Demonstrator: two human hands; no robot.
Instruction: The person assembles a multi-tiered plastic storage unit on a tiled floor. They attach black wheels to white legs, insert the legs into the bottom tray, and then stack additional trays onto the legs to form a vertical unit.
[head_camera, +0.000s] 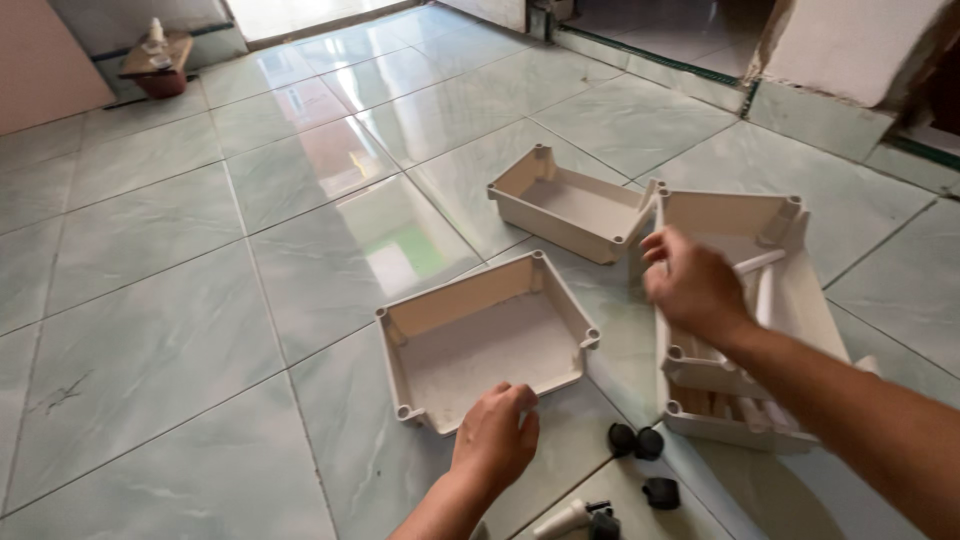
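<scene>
Several beige plastic trays lie on a pale green tiled floor. My left hand (495, 435) rests on the near rim of the closest tray (480, 335), which is empty. My right hand (692, 285) reaches into a stack of trays (790, 310) at the right that holds white tubes (765, 290); whether the fingers grip a tube is hidden by the back of the hand. A third empty tray (565, 205) sits farther away.
Black caster wheels (636, 440) (660, 492) lie on the floor near my arms, with a white tube with a black tip (572, 520) at the bottom edge. A small wooden stool with a bottle (155, 55) stands far left. A wall corner (850, 50) rises at the upper right.
</scene>
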